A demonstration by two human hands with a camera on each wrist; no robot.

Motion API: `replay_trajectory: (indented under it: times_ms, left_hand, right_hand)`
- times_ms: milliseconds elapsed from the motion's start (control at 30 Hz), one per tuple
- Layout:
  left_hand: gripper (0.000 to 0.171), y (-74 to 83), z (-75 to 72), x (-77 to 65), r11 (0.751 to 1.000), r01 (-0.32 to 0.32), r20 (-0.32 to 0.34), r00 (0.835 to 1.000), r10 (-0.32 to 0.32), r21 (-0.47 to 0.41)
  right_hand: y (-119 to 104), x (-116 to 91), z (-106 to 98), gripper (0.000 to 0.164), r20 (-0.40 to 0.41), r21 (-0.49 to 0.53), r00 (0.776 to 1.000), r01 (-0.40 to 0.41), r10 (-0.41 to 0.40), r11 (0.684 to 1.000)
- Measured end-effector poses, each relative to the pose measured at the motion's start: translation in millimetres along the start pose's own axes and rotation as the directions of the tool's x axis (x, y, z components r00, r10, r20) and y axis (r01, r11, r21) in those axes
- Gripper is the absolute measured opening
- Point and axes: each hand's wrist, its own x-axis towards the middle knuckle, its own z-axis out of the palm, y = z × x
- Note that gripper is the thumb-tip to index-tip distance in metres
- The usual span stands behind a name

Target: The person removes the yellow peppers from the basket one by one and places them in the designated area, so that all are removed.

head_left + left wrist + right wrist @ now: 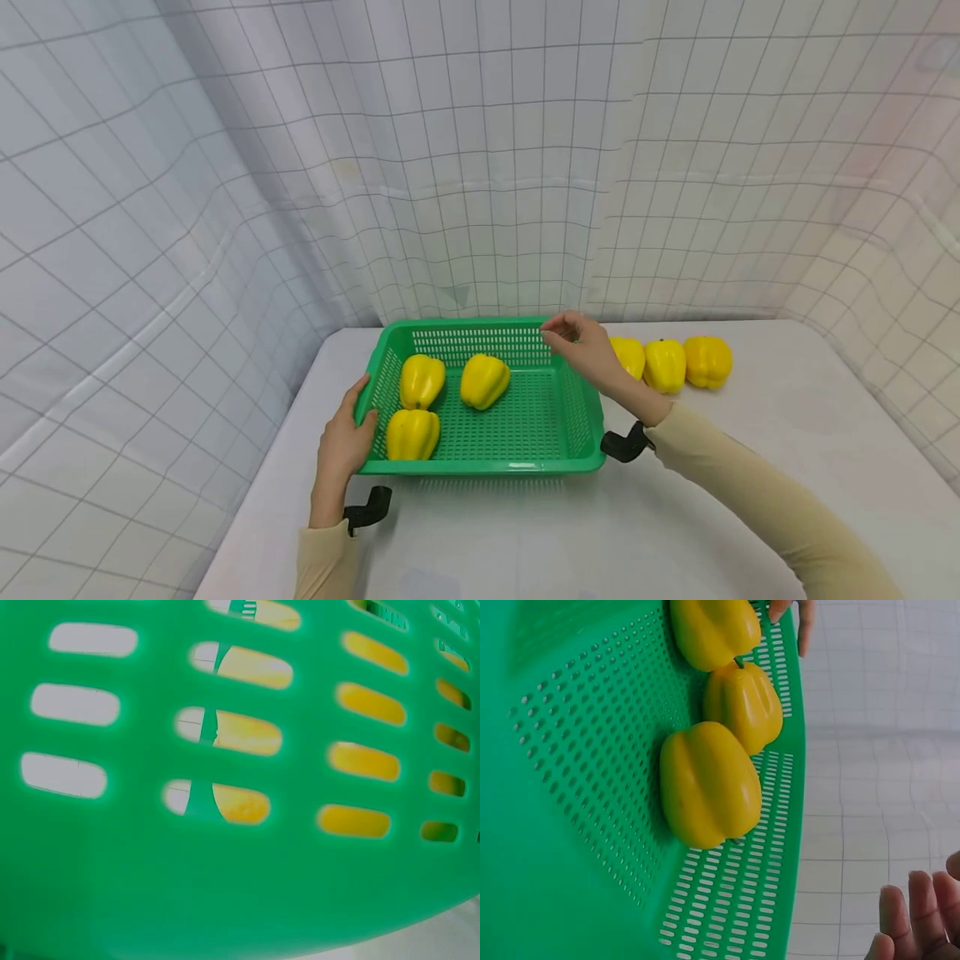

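Observation:
A green plastic basket (pixel 480 467) with slotted walls stands on the white table. Inside it lie three yellow bell peppers (pixel 484 382), two along the left side and one near the middle. My left hand (pixel 345 442) grips the basket's left rim, thumb over the inner side and fingers along the outside. Above the back right corner of the basket, my right hand (pixel 585 343) hovers with loosely bent fingers and nothing in them; its fingertips (pixel 922 907) also show in the right wrist view. The left wrist view holds mostly the basket's wall (pixel 225 885), with yellow behind its slots.
Right of the basket, three more yellow bell peppers (pixel 665 365) sit in a row on the table (pixel 780 433), the leftmost partly behind my right hand and forearm. A white gridded curtain (pixel 480 167) closes off the back and sides.

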Motion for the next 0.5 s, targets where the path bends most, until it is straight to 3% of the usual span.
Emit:
replay_trajectory:
  times_ms: [267, 500]
  left_hand:
    - [0.056, -0.1, 0.5, -0.1, 1.000, 0.001, -0.003, 1.000, -0.001, 0.000]
    - [0.056, -0.6, 0.9, 0.2, 1.000, 0.004, -0.002, 1.000, -0.004, -0.002]
  right_hand:
    - [3.4, 13.0, 18.0, 0.023, 0.188, -0.011, 0.982, -0.033, 0.034, 0.999]
    - [9.9, 21.1, 34.8, 0.045, 0.315, -0.132, 0.930, -0.156, 0.191, 0.979]
